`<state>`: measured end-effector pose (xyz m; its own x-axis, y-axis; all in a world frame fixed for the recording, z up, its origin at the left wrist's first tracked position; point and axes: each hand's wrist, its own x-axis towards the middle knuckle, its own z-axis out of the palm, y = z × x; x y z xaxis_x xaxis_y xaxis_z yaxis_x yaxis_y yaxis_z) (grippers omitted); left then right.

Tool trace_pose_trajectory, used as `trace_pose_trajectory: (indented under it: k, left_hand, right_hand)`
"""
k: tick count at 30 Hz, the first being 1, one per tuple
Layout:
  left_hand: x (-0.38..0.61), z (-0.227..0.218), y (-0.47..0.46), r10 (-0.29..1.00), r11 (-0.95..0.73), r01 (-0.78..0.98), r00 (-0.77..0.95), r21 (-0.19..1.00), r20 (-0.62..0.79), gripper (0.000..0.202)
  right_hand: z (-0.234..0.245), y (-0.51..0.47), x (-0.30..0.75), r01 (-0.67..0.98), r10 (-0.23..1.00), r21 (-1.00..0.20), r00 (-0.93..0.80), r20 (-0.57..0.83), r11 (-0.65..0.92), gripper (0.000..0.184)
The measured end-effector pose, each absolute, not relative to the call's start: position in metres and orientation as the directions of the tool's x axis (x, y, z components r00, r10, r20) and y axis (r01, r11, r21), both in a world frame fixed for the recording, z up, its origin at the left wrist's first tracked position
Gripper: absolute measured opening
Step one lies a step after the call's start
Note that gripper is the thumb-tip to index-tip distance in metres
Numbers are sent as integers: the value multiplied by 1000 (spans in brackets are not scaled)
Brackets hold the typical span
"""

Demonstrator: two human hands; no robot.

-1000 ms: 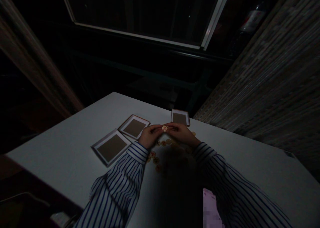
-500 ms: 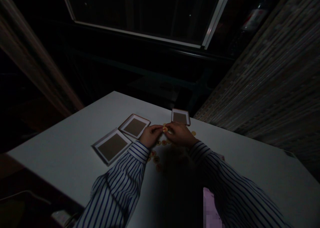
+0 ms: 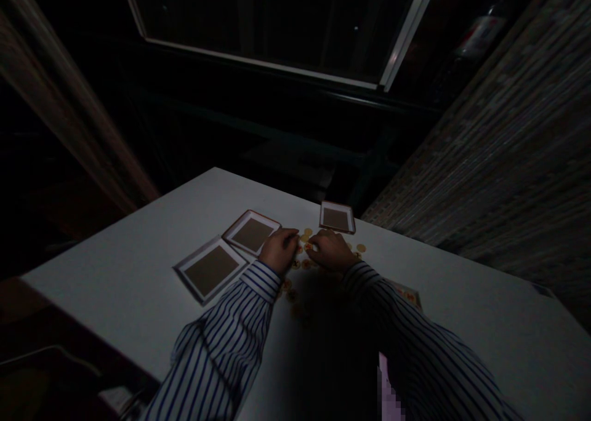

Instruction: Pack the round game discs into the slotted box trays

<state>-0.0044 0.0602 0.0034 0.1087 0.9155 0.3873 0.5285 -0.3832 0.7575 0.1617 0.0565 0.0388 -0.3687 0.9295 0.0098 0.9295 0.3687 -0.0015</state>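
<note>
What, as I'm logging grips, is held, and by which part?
Cannot be told: the right hand has a disc by its fingertips, perhaps edge-gripped; the left hand shows no clear hold.

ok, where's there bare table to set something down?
Left: white table between its left edge and the nearer left tray. Right: beyond the half-hidden item by the right sleeve, toward the right edge. Crowded: the middle, with round pieces around the left hand and right hand. Nearer the camera, between the sleeves, too dark to tell.
</note>
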Motion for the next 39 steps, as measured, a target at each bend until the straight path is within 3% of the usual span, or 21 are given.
trace_pose_trajectory:
  k: [12, 27, 39]
  left_hand:
    - [-5, 5, 59, 889, -439, 559, 156, 703, 431, 25]
    - [-3, 2, 59, 883, -453, 568, 180, 686, 434, 24]
    - [-2, 7, 56, 876, -472, 573, 225, 670, 425, 25]
  right_hand:
    - [39, 56, 166, 928, 928, -31, -372, -16, 371, 35]
    - [46, 40, 173, 853, 849, -45, -521, -89, 519, 23]
    - [45, 40, 173, 864, 856, -45, -502, -123, 501, 23]
